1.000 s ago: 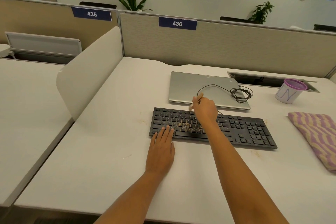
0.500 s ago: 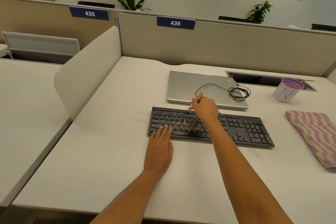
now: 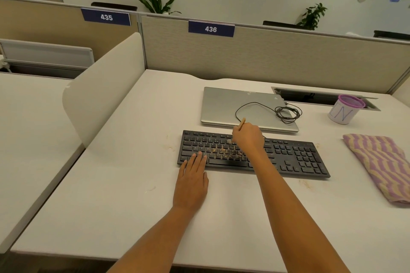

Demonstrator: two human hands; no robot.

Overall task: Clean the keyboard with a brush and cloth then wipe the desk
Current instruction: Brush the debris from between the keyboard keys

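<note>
A black keyboard lies across the white desk, with brownish crumbs on its middle keys. My right hand is over the upper middle of the keyboard and grips a small brush; only the wooden handle shows above my fingers, the bristles are hidden. My left hand lies flat on the desk, its straight fingertips resting on the keyboard's lower left edge. A purple and beige striped cloth is spread out on the desk to the right of the keyboard.
A closed silver laptop with a coiled black cable on it sits behind the keyboard. A white cup with a purple rim stands at the back right by a cable slot. A curved divider bounds the left side. Crumbs dot the desk.
My right hand with the brush has barely shifted over the middle keys. My left hand stays in place. The view has moved slightly.
</note>
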